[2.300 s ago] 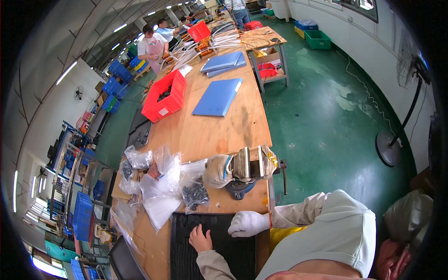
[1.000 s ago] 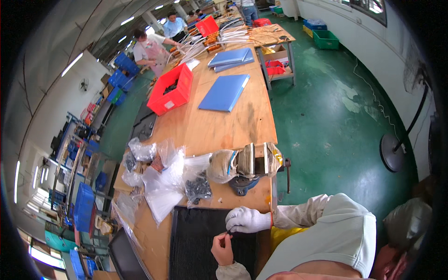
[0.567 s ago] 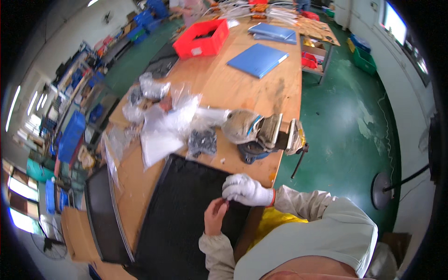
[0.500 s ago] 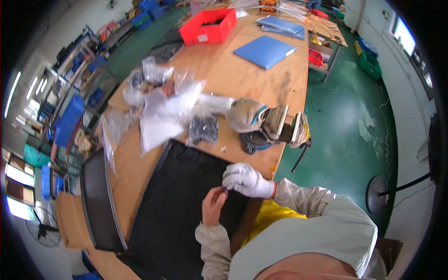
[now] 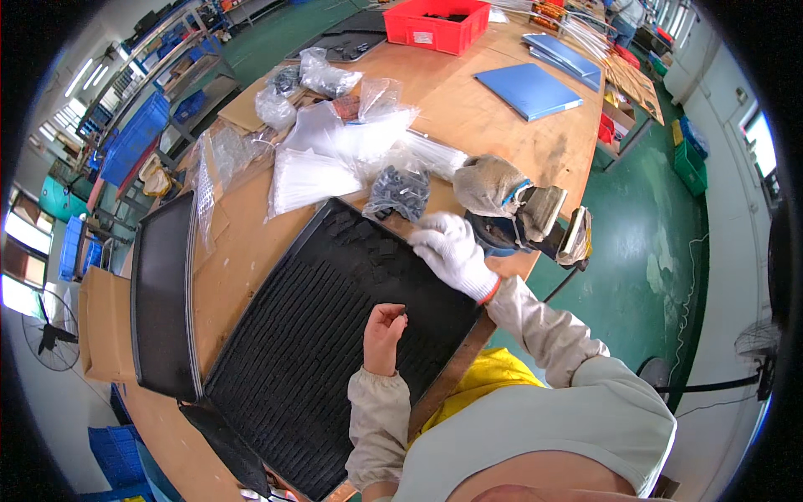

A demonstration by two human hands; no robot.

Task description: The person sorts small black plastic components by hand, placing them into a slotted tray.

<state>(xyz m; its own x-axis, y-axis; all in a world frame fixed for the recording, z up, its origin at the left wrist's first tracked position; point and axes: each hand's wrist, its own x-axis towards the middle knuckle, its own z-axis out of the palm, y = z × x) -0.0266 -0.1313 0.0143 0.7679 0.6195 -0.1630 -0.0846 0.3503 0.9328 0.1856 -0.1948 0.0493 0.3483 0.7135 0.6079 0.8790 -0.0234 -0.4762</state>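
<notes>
A large black tray [image 5: 284, 335] lies on the wooden table in front of me, lined with rows of small black pieces. Loose black pieces [image 5: 383, 255] are scattered over its far part. My left hand [image 5: 384, 341], bare, is held over the tray, thumb and fingers pinching a small black piece [image 5: 405, 310]. Past it, my right hand [image 5: 452, 255] in a white glove is over the tray's far right part, near the loose pieces. Its fingers look loosely bent and apart, with nothing visible in them; their undersides are hidden.
Beyond the tray lie a clear bag of dark parts [image 5: 397, 192] and plastic bags of white strips [image 5: 314, 180]. A cloth-wrapped vise [image 5: 535, 213] stands at the right edge. Farther back are a blue folder [image 5: 529, 90] and a red bin [image 5: 435, 32]. Another dark tray [image 5: 163, 297] is at left.
My hands, together before, are now apart. The gloved right hand has moved away toward the tray's far side; the left stays over the tray with the small piece. The view has shifted.
</notes>
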